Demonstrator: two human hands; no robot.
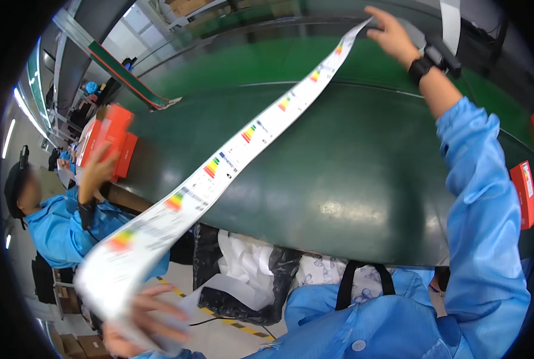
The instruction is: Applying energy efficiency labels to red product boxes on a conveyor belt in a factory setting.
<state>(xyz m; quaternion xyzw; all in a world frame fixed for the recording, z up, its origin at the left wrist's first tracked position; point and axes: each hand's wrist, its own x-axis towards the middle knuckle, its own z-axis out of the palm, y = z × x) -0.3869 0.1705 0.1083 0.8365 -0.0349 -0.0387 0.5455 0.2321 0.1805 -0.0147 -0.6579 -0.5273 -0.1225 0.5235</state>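
Strip: a long white label strip point(231, 158) with repeated coloured bar marks is stretched diagonally above the green belt, from the lower left of the view to the upper right.
Right hand: the right hand point(393, 36) is raised at the strip's far end, fingers curled at its edge; the end appears to be pinched, though the contact itself is small in view. A black watch point(421, 67) is worn on that wrist.
Left hand: the left hand point(144, 323) is blurred at the near end, fingers spread under and around the wide, bunched part of the strip; whether it is closed on the strip cannot be told.
Handling: the strip is judged light, thin and limp; it sags and twists between the two ends, and could crease or tear if pulled hard. It is best held at its edges near each end, flat between fingers and thumb.
Surface: a dark green, glossy conveyor belt point(351, 179) lies under the strip, not touched by it as far as can be seen.
Nearby: a red box point(523, 192) stands at the belt's right edge. A co-worker point(57, 227) in blue, at the left, has a hand on orange boxes point(111, 140).
Room: a factory line, with a bag of white scraps point(249, 269) below the belt.
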